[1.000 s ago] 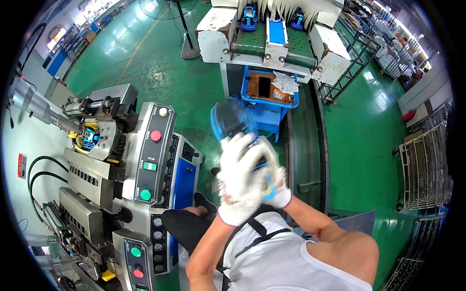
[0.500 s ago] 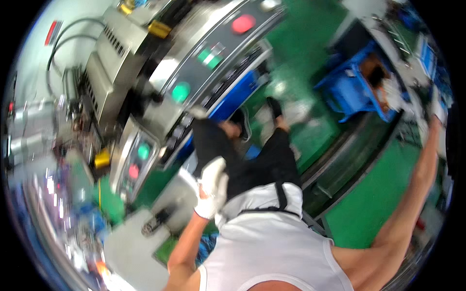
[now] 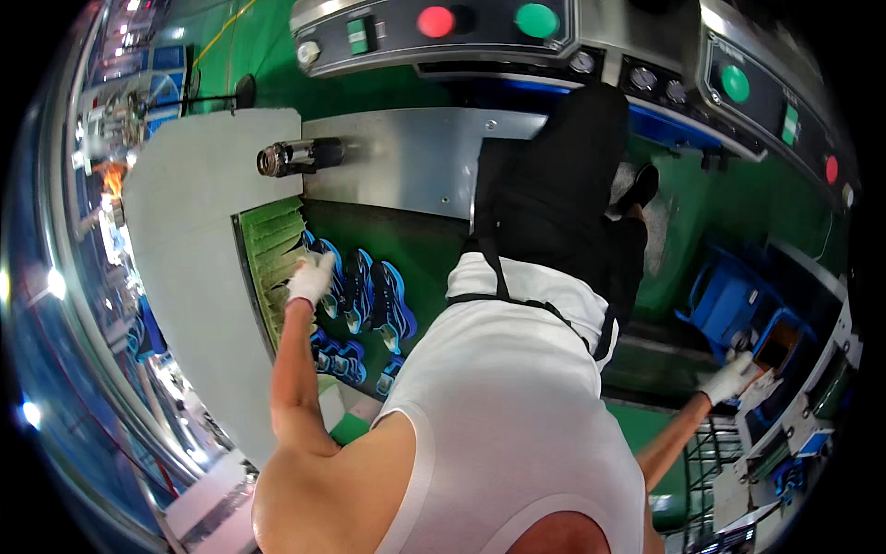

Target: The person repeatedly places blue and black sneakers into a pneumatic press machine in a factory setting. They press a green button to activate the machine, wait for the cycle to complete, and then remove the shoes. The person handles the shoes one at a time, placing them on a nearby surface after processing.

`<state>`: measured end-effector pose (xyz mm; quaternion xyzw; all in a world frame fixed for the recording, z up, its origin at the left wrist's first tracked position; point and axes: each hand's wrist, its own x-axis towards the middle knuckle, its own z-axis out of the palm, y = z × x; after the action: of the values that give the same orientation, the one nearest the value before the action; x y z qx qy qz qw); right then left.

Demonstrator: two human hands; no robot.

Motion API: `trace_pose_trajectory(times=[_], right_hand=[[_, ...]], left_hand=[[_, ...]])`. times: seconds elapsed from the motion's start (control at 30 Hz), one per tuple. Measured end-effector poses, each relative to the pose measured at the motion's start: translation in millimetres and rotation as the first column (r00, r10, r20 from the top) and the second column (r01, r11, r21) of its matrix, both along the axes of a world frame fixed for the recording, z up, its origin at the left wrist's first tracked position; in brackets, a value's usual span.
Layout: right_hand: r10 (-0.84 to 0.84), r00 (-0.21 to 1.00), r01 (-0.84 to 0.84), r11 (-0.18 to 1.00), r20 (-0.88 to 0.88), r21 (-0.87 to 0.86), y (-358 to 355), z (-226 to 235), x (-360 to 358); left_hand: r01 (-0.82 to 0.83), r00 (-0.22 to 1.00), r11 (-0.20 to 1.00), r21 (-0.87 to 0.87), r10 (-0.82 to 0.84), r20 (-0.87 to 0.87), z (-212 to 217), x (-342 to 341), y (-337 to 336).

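My left hand (image 3: 311,279), in a white glove, is at the leftmost of several dark shoes with blue soles, beside the green strip curtain. Its fingers are bent and closed at that shoe (image 3: 335,297), partly hiding it. More shoes (image 3: 358,291) stand in a row just right of the hand, on a dark green surface, with others lying nearer to me. Far out to the right, my gloved right hand (image 3: 727,379) has its fingers apart and nothing visible in them. It is close to a blue plastic stool (image 3: 724,300) and an open brown-lined box (image 3: 780,340).
Ahead are machine panels (image 3: 480,28) with red and green buttons. A pale cover (image 3: 185,222) borders the green strip curtain (image 3: 268,254). A metal cylinder (image 3: 300,157) lies on the steel plate (image 3: 397,152). At right stand a wire rack (image 3: 706,462) and a cluttered bench.
My view has turned left. My left hand has gone from beside my waist out to the shoes. The right arm still reaches out to the right and is now lower in view.
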<state>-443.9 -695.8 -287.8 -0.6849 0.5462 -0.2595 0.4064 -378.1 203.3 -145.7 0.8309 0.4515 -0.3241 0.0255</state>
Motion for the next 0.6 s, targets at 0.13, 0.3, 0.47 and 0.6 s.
trace_pose_trajectory(times=[0.13, 0.3, 0.47, 0.6], right_hand=[[0.395, 0.916, -0.394, 0.855, 0.07, 0.338, 146, 4, 85], [0.769, 0.586, -0.788, 0.467, 0.256, 0.402, 286, 77, 173], [0.888, 0.202, -0.937, 0.052, 0.413, 0.347, 412, 127, 247], [0.67, 0.103, -0.693, -0.482, 0.735, 0.536, 453, 121, 288]], left_hand=[[0.111, 0.926, 0.974, -0.195, -0.173, -0.336, -59, -59, -58], [-0.016, 0.98, 0.991, -0.133, -0.01, -0.197, -78, -59, -86], [-0.048, 0.873, 0.917, -0.396, 0.231, 0.43, 1, 37, -119], [0.446, 0.609, 0.59, -0.673, 0.351, 0.711, 62, 114, -145]])
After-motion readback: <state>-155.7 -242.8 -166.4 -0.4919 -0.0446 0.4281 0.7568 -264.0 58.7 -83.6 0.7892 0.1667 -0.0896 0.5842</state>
